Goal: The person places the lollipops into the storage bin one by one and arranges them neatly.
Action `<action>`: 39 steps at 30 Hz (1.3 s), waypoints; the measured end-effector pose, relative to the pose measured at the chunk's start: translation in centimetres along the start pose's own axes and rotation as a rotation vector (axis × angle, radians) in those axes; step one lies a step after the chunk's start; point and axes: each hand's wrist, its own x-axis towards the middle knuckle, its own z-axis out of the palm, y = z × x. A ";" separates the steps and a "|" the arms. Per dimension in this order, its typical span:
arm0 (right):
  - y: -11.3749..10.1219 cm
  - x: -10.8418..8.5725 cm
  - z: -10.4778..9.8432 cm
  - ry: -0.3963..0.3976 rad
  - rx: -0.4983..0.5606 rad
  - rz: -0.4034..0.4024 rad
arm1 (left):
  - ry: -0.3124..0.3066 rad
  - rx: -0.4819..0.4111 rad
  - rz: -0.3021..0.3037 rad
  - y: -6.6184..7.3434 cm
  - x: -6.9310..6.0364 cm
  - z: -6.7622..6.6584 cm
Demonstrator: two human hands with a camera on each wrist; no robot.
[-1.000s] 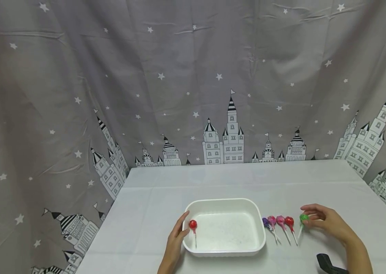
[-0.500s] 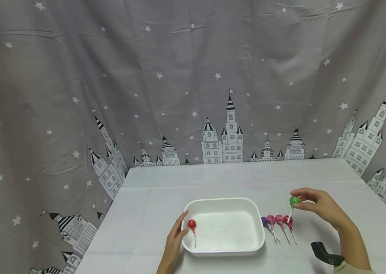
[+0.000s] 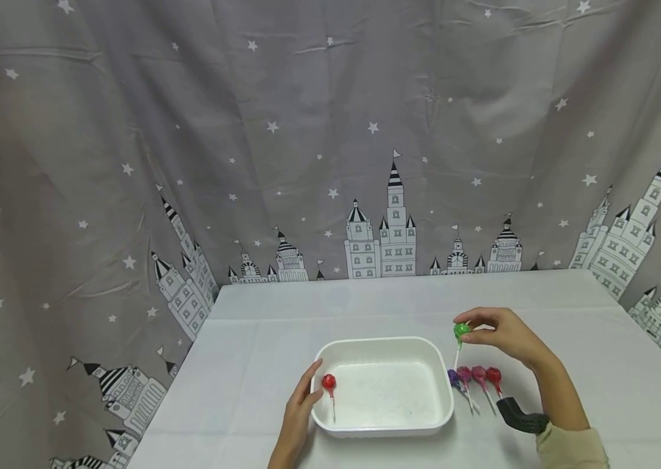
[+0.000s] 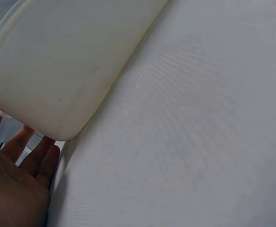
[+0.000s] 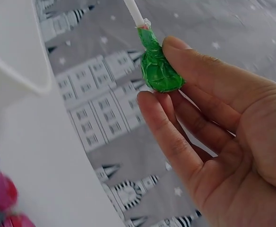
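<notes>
My right hand (image 3: 500, 335) pinches a lollipop in a green wrapper (image 5: 159, 71) by its candy head, between thumb and fingers. In the head view the green lollipop is above the table, its stick pointing down, right of the white tray (image 3: 385, 432). My left hand (image 3: 299, 413) rests against the tray's left side, fingers fairly straight and touching it. Inside the tray, near that side, lies a red lollipop (image 3: 329, 382). On the table right of the tray lie a purple lollipop (image 3: 454, 378), two pink lollipops (image 3: 478, 374) and another red lollipop (image 3: 493, 376), partly hidden by the wrist device.
A black curved device (image 3: 520, 417) is on the right wrist, over the table. The white-covered table (image 3: 236, 365) extends around the tray. Behind it hangs a grey curtain (image 3: 283, 85) with stars and castles.
My right hand has lifted the green lollipop off the table and carried it left, above the other lollipops. My left hand and the tray stay in place.
</notes>
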 end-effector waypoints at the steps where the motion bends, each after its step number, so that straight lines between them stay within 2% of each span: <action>1: -0.2 0.3 0.4 -0.005 0.010 -0.001 | 0.001 0.000 0.000 0.0 0.0 0.0; 6: -0.9 2.0 2.4 -0.043 0.049 -0.022 | 0.009 -0.013 0.003 0.0 0.0 0.0; 12: -1.9 3.9 4.9 -0.147 0.097 -0.089 | -0.002 -0.021 0.003 -0.1 0.0 0.0; 16: -3.8 4.5 6.2 -0.201 0.113 -0.098 | -0.004 -0.026 -0.004 0.0 0.0 0.0; 19: -4.1 5.4 7.4 -0.233 0.121 -0.113 | -0.003 -0.028 -0.004 0.0 0.0 -0.1; 22: -3.6 6.4 8.7 -0.253 0.122 -0.140 | -0.004 -0.026 -0.003 0.0 0.0 -0.1; 28: -5.4 6.7 10.6 -0.282 0.149 -0.158 | -0.014 -0.023 0.008 -0.1 -0.1 0.0; 35: -3.4 7.8 13.8 -0.267 0.142 -0.134 | -0.011 -0.026 0.004 0.1 -0.1 0.0; 39: -2.9 8.2 15.3 -0.282 0.127 -0.149 | -0.012 -0.024 0.003 0.1 -0.1 0.0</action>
